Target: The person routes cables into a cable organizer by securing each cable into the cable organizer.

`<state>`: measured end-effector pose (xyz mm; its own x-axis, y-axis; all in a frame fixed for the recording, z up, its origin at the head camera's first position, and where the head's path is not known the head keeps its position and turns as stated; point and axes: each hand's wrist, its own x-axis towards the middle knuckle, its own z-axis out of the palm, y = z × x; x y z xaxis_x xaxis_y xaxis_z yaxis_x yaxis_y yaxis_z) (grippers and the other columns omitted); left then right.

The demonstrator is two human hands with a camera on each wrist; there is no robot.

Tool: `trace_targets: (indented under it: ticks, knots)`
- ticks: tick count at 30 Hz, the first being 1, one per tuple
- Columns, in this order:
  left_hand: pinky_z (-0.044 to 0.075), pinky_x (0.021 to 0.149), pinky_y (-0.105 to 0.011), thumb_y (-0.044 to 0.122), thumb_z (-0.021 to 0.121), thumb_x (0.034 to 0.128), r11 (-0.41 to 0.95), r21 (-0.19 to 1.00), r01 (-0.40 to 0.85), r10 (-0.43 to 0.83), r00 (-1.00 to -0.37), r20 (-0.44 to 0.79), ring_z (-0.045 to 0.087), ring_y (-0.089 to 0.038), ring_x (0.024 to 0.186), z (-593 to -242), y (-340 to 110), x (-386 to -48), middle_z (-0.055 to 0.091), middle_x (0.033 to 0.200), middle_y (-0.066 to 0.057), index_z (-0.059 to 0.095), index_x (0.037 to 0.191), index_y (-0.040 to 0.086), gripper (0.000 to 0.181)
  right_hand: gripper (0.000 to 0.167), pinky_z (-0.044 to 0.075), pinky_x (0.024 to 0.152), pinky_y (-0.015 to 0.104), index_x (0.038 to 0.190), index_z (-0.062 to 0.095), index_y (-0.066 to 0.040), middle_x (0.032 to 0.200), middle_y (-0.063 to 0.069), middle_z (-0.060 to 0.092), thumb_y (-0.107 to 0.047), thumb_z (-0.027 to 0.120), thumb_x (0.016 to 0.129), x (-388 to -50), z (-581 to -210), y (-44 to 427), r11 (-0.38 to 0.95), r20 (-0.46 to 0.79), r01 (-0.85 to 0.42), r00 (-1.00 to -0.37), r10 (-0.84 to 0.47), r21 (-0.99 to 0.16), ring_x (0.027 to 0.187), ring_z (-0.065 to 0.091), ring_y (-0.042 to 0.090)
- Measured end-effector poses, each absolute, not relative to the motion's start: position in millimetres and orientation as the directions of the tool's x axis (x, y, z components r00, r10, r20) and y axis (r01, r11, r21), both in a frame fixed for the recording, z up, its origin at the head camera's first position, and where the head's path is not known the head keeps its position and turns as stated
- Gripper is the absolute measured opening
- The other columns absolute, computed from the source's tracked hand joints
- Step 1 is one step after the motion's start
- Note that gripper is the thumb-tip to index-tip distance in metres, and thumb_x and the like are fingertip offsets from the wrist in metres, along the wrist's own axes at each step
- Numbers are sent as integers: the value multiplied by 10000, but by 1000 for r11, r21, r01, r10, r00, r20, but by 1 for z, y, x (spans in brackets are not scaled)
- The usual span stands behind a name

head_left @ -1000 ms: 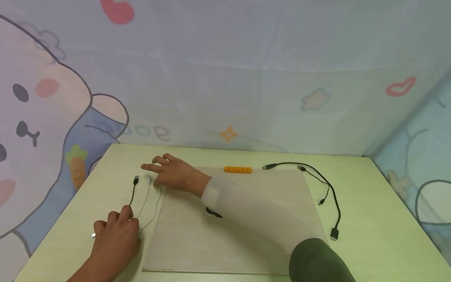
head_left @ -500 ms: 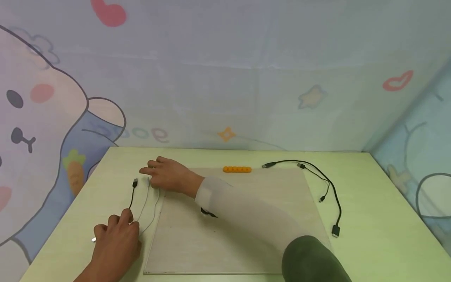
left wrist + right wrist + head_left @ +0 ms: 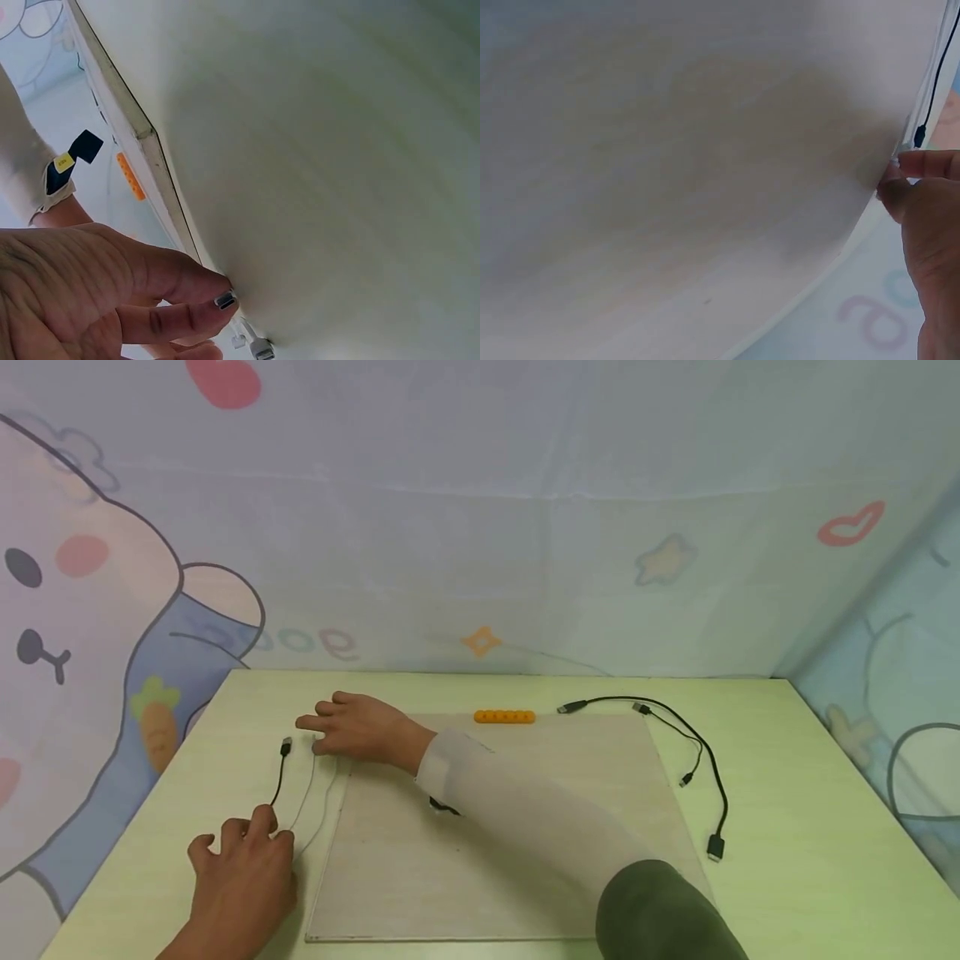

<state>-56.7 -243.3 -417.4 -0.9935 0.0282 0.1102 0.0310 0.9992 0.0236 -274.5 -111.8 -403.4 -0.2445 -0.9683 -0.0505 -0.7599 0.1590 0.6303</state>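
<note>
In the head view, my left hand (image 3: 243, 881) is at the front left of the table. The left wrist view shows its thumb and finger pinching a small white cable plug (image 3: 225, 300); another white plug (image 3: 262, 349) lies just beyond. My right hand (image 3: 367, 731) reaches across to the back left, its thumb and index finger pinching the end of a thin white cable (image 3: 327, 806), with other fingers spread. A second white cable (image 3: 306, 793) and a black USB cable (image 3: 281, 772) run between the hands; their near ends are hidden behind my left hand.
A flat pale board (image 3: 450, 893) lies mid-table under my right sleeve. At its back edge sits an orange strip with several slots (image 3: 504, 717). On the right are a long black cable (image 3: 716, 777) and a shorter black cable (image 3: 693, 742). A printed cloth wall stands behind.
My left hand has shifted slightly, and the white tip seen at its left side is now out of sight. My right hand stays almost in place, and the head view has tilted a little.
</note>
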Motion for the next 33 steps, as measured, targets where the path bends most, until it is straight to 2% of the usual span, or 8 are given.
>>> trace_targets:
  ticks: [3,6,11,17,21,28,33]
  knots:
    - [359,976,-896,-10,762,875,999,19,29,27,-994,110,580,-582,1147,-416,-244,-56,582,1097,-179,706,821,43,94,372,440,1135,295,1449,654,-460,1714,-150,460,-215,485,1225,-275,-403,-109,138,-76,-748,-245,-967,649,1368,571,104]
    - [327,998,-907,-10,766,859,999,20,29,26,-993,119,563,-612,1202,-417,-243,-55,585,1104,-186,716,831,39,75,409,412,1248,339,1505,590,-490,1750,-163,436,-212,483,1225,-277,-402,-106,134,-85,-742,-249,-965,657,1450,552,109]
    - [224,1047,-938,-36,735,845,999,38,33,27,-989,144,449,-701,1356,-418,-243,-55,600,1170,-237,711,814,35,81,485,271,1410,482,1594,488,-547,1824,-165,356,-239,503,1219,-281,-399,-100,134,-99,-747,-259,-961,651,1635,438,155]
    - [184,1056,-936,4,724,844,998,62,33,24,-990,140,383,-728,1412,-420,-245,-58,593,1268,-310,718,848,2,7,496,218,1428,525,1644,411,-567,1883,-160,227,-319,495,1222,-283,-396,-94,162,-137,-769,-308,-941,618,1715,338,190]
    - [171,1060,-932,59,755,823,996,87,11,1,-994,109,338,-736,1447,-420,-246,-60,587,1321,-343,722,874,-9,91,462,218,1425,542,1646,405,-578,1903,-160,160,-369,428,1234,-283,-395,-91,194,-140,-787,-335,-932,586,1733,310,204]
    - [189,1060,-907,124,780,849,995,95,2,-5,-997,72,334,-710,1474,-421,-244,-61,586,1361,-333,733,938,-9,167,424,199,1424,575,1629,417,-589,1910,-156,131,-437,353,1239,-284,-396,-87,222,-142,-800,-355,-924,557,1742,293,223]
    - [196,1072,-902,125,789,845,995,98,20,9,-993,116,343,-686,1478,-421,-241,-59,590,1372,-308,721,922,-6,166,413,199,1422,590,1607,442,-579,1905,-149,168,-424,320,1245,-287,-395,-80,229,-121,-804,-347,-930,549,1737,308,231]
